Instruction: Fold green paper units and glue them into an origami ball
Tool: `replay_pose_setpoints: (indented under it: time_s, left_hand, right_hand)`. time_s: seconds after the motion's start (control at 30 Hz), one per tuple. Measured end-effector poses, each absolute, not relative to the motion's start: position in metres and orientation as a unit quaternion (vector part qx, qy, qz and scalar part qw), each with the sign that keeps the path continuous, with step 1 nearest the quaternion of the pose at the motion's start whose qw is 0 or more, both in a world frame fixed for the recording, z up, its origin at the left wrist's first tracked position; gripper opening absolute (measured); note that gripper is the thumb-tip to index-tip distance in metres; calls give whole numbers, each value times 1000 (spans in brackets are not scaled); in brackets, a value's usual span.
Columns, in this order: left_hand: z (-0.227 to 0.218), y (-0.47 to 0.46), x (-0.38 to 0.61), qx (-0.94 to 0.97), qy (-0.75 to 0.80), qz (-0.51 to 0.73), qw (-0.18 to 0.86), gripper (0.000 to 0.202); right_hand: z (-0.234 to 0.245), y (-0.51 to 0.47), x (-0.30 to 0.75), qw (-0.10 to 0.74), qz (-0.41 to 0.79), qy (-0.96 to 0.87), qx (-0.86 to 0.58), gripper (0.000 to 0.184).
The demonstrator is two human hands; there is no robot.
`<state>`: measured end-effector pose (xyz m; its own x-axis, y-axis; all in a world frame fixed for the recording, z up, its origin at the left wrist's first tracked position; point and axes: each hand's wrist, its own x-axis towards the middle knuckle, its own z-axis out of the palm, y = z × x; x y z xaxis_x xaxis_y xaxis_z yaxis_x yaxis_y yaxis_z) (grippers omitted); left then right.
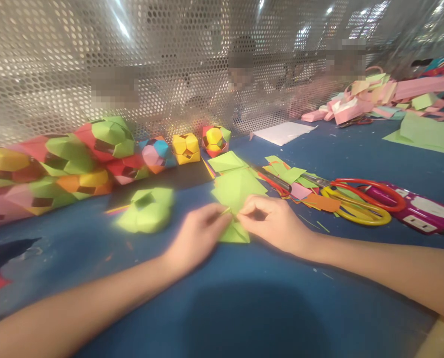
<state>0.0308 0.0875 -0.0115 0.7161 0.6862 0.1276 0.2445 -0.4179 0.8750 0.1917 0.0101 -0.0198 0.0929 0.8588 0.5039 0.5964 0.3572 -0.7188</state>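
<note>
Both my hands meet over a folded green paper piece on the blue table. My left hand pinches its left edge with closed fingers. My right hand is curled shut on its right side. More green folded sheets lie just behind the hands. A partly assembled green paper ball sits to the left of my left hand.
Finished multicoloured paper balls line the perforated metal wall at left and centre. Scissors with red and yellow handles and a purple stapler-like tool lie at right. Pink and green paper scraps pile at back right.
</note>
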Motion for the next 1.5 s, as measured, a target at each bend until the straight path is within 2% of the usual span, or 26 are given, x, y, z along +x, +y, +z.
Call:
replay_pose_setpoints:
  time_s: [0.27,0.47,0.67,0.83,1.0,1.13,1.3,1.4,1.5]
  left_hand:
    - [-11,86,31,822,291,238,429,25]
    - [-7,84,31,821,278,244,435,25]
    - [-6,82,31,840,253,243,414,24]
    - [-7,80,31,856,222,241,400,23]
    - [-8,79,31,862,223,236,389,22]
    - [-7,79,30,839,246,265,406,20]
    - [-9,83,30,817,254,327,401,13]
    - [-13,85,31,825,239,312,405,8]
    - [-16,85,31,828,258,295,402,6]
  right_hand:
    - [-19,9,191,492,125,-676,-534,18]
    - [-17,8,190,508,129,-676,-518,2]
    - [-20,8,191,508,78,-711,-481,14]
    - [-19,7,190,505,69,-722,-468,9]
    - [-20,7,189,500,49,-731,-461,14]
    - [-20,7,189,509,47,-718,-471,4]
    - [-21,11,190,502,85,-690,-515,10]
    - [-23,11,191,498,71,-698,-509,16]
    - [-23,10,191,486,70,-713,-500,12]
